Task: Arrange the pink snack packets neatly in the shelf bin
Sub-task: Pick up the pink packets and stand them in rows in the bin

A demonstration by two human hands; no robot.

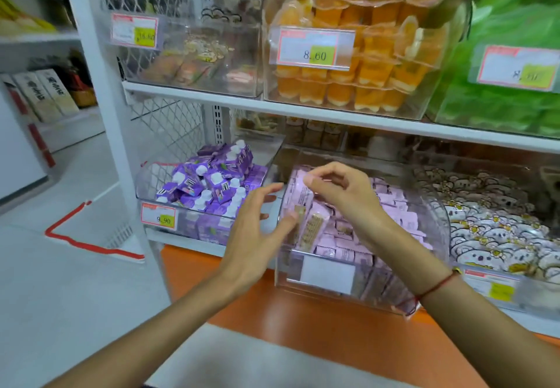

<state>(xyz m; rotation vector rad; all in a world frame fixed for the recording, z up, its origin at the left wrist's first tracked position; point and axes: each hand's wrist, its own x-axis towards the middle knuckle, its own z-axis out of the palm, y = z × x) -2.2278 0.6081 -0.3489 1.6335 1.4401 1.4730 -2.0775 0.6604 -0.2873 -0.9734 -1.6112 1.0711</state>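
Pinching one pink packet with our right hand; left hand spread, thumb touching packets at the bin's 9 o'clock wall.

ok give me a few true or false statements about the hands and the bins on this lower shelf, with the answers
1. The right hand pinches the top of a pink packet standing at the left end of the clear bin. True.
2. The left hand grips a purple packet. False: its fingers are spread and hold nothing, with the thumb at the bin's left wall.
3. The purple packets sit in the bin to the left of the pink one. True.
4. The bin directly above the pink one holds green packs. False: it holds orange jelly cups.
5. The pink bin is empty. False: it is full of pink packets.
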